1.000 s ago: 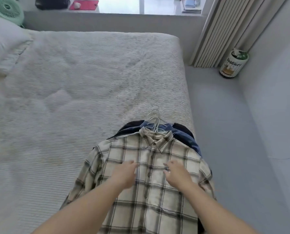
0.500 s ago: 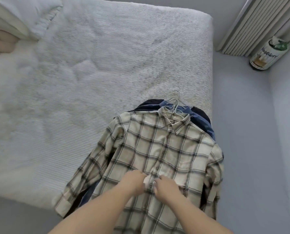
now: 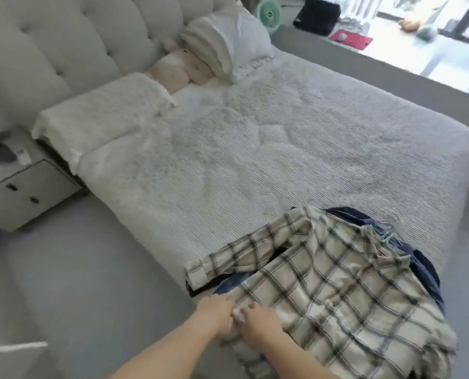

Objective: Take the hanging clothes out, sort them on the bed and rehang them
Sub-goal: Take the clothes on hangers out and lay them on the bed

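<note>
A cream plaid shirt (image 3: pixel 337 277) lies face up on top of a stack of clothes at the near right corner of the bed (image 3: pixel 255 160). Dark blue garments (image 3: pixel 424 272) show under it on the right, and thin hangers (image 3: pixel 386 231) stick out at the collar. My left hand (image 3: pixel 214 313) and my right hand (image 3: pixel 258 321) are close together at the shirt's front placket near the lower hem, both pinching the fabric. One sleeve is spread toward the left.
Pillows (image 3: pixel 227 42) and a soft toy (image 3: pixel 178 67) lie at the tufted headboard (image 3: pixel 63 36). A grey nightstand (image 3: pixel 17 184) stands left of the bed. Grey floor (image 3: pixel 63 283) runs along the near side. A window ledge with a fan (image 3: pixel 268 12) is beyond the bed.
My hands have slid down the shirt front from the chest to the lower placket and closed on the fabric. The view has swung left, bringing the headboard and nightstand in.
</note>
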